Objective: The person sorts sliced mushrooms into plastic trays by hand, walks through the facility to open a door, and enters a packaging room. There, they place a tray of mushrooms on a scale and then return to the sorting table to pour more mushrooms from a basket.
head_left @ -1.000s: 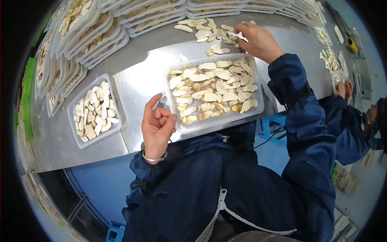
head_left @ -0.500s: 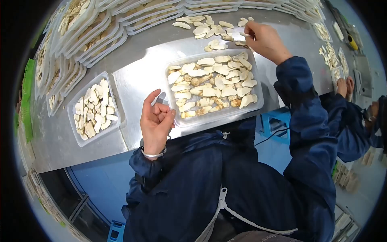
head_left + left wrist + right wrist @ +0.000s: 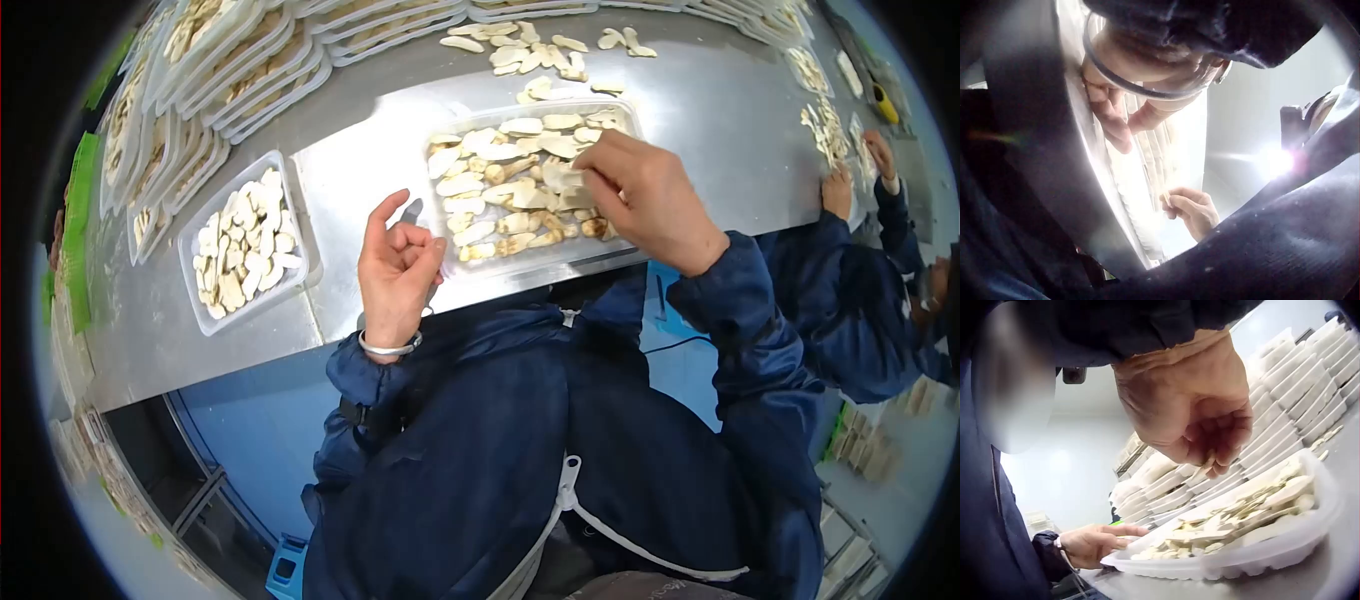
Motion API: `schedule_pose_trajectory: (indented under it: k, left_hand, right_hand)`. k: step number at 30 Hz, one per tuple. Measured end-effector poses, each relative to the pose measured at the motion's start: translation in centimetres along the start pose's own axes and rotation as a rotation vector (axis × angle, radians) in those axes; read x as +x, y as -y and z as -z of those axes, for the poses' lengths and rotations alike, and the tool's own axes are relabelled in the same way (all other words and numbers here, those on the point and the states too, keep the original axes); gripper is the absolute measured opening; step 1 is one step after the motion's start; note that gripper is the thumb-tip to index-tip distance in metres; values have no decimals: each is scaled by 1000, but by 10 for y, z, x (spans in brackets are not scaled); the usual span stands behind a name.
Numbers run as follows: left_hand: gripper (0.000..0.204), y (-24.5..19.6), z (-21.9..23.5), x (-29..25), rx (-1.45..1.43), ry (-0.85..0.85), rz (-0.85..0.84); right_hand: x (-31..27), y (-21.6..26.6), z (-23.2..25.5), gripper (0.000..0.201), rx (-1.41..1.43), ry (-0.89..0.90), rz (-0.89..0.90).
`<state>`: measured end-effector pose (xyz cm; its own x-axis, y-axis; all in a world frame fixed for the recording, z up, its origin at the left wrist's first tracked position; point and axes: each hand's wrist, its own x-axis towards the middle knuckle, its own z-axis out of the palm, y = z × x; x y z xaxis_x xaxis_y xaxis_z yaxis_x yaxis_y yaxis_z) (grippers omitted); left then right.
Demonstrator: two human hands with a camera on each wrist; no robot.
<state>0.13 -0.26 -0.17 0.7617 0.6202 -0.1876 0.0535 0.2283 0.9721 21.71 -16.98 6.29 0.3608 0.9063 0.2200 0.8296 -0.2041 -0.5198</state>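
A clear plastic tray (image 3: 1260, 559) in front of me holds pale mushroom slices (image 3: 500, 225), some with brown stems, laid in overlapping rows. Above the tray's right half, my right hand (image 3: 645, 195) pinches a mushroom slice (image 3: 1201, 475) between thumb and fingertips, with the palm side showing in the right wrist view. My left hand (image 3: 398, 265) is by the tray's left rim, its index finger extended and the other fingers loosely bent, holding nothing. That wrist wears a silver bangle (image 3: 390, 349).
Loose mushroom slices (image 3: 530, 50) lie on the metal table (image 3: 370, 140) behind the tray. A smaller tray (image 3: 212, 325) of slices stands at left. Stacked filled trays (image 3: 250, 100) line the back. Another person's hands (image 3: 838, 190) work at far right.
My right hand has come from the loose slices at the back to over the tray, carrying a mushroom slice. My left hand stays by the tray's left rim.
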Motion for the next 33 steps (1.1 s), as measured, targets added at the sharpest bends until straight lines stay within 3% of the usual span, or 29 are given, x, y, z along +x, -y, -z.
schedule_pose_trajectory:
  k: [4, 11, 17, 20, 25, 29, 33]
  left_hand:
    - [57, 0, -3, -1, -16, -10, 8]
    - [57, 0, -2, -1, -57, 5, 23]
    - [58, -2, -2, -1, -62, 0, 36]
    - [58, -2, -1, -1, -50, 5, 40]
    - [59, -1, 1, -1, -29, 6, 36]
    - [59, -5, 2, -2, -7, 1, 56]
    - [59, -11, 7, -7, 12, -25, 96]
  right_hand:
    - [3, 26, -28, 5, 119, 65, 76]
    - [23, 34, -60, 9, 30, 7, 170]
    - [27, 32, -67, 8, 28, 4, 120]
    - [28, 28, -60, 8, -23, -99, 110]
    - [43, -27, 10, 11, -290, -240, 74]
    - [61, -73, 28, 9, -446, -15, -27]
    - [84, -98, 23, 13, -367, 86, -51]
